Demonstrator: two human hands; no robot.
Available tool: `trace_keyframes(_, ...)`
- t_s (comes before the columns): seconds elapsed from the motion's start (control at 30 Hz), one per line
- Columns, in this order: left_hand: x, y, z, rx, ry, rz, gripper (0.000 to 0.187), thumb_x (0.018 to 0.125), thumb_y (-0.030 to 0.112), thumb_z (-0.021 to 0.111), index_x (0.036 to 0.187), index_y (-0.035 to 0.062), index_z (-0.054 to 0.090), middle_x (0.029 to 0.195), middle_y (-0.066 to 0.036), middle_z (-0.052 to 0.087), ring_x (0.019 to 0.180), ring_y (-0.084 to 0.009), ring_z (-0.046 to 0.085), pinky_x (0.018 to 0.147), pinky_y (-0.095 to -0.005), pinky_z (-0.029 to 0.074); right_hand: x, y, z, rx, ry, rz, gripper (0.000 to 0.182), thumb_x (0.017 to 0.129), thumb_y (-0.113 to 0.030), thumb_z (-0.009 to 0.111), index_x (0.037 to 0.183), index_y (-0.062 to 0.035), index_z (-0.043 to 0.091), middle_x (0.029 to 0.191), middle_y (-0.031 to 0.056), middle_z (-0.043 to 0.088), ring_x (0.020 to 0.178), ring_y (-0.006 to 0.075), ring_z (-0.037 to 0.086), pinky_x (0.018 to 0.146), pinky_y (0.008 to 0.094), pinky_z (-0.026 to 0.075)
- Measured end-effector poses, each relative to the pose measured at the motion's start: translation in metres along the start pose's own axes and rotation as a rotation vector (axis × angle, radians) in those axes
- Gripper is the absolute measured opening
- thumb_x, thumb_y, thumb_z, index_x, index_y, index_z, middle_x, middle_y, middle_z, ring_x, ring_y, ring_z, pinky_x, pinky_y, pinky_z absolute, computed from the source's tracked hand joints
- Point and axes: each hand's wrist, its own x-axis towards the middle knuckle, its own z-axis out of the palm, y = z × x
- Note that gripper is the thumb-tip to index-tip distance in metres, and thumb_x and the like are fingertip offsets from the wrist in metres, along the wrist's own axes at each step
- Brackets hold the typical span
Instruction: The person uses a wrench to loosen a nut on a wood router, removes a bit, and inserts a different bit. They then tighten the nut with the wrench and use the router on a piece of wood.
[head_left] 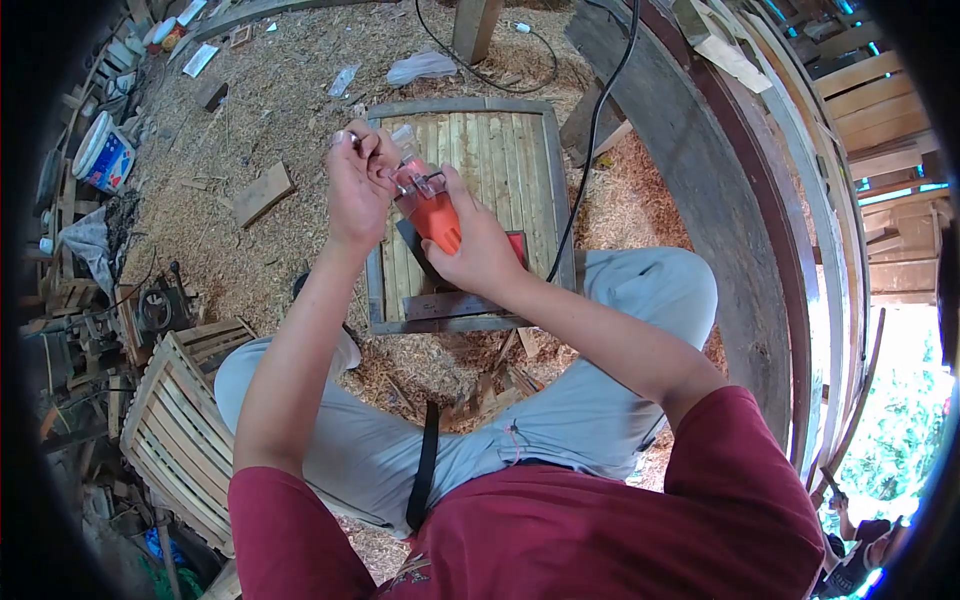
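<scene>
In the upper middle of the frame, an orange plastic case with a transparent part [437, 221] is held above a grey-framed panel of pale wooden slats [490, 150]. The right hand [474, 242] is wrapped firmly around the case. The left hand [360, 192] has its fingers curled near the transparent end; whether they pinch something small, I cannot tell. The step seems to be handling the case's contents; the next move calls for steady right-hand support and precise left fingertips.

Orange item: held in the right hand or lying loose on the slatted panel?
Held: the right hand grips the orange item. Whether it also touches the slatted panel, I cannot tell.
</scene>
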Motion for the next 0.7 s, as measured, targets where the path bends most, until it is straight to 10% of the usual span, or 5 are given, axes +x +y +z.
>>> trace_keyframes(0.7, -0.022, -0.009, 0.016, 0.553, -0.333, 0.064, 0.037, 0.11, 0.033, 0.035, 0.09, 0.0049, 0.05, 0.082, -0.002, 0.043, 0.079, -0.0134, 0.04, 0.075, -0.0312, 0.037, 0.002, 0.015, 0.009, 0.084, 0.074, -0.097, 0.103, 0.076, -0.013, 0.08, 0.162, 0.0013, 0.024, 0.135, 0.0298, 0.061, 0.121, 0.0485, 0.062, 0.104, 0.0484, 0.052)
